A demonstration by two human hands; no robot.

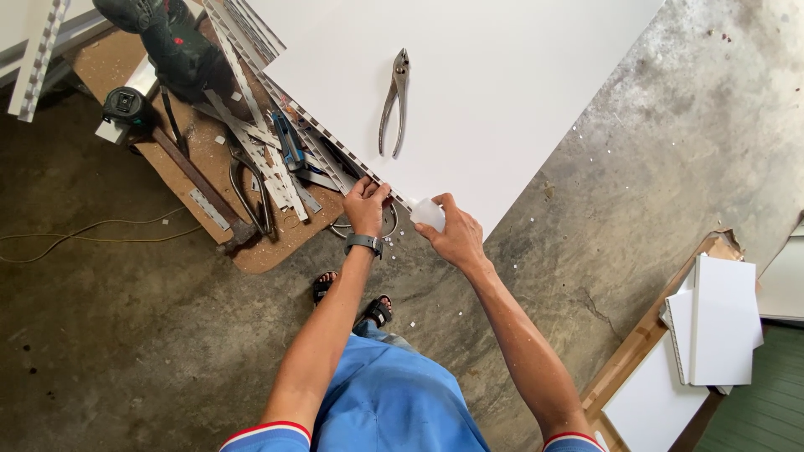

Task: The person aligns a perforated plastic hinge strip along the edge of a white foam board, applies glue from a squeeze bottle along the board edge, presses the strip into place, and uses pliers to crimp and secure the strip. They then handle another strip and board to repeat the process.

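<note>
Two hands meet at the near edge of a big white panel, one pinching the trim, one gripping a small white bottle.

Right hand [456, 237] is wrapped shut around the small white bottle [427, 213], arm stretched forward, bottle tipped toward the perforated edge strip [335, 142] that runs along the white panel [502, 84]. Left hand [366, 205], a dark watch [363, 243] on its wrist, reaches in just beside it, fingertips pinched closed on that strip at the panel's corner. Grey pliers [395, 102] lie flat on the panel, well above both hands. To the left, a brown board [276, 247] carries loose metal strips and a blue utility knife [289, 142], with a dark power tool [172, 42] at its far end. Far right, a stack of white rectangular boards [720, 322] rests on the bare concrete floor [126, 335].
</note>
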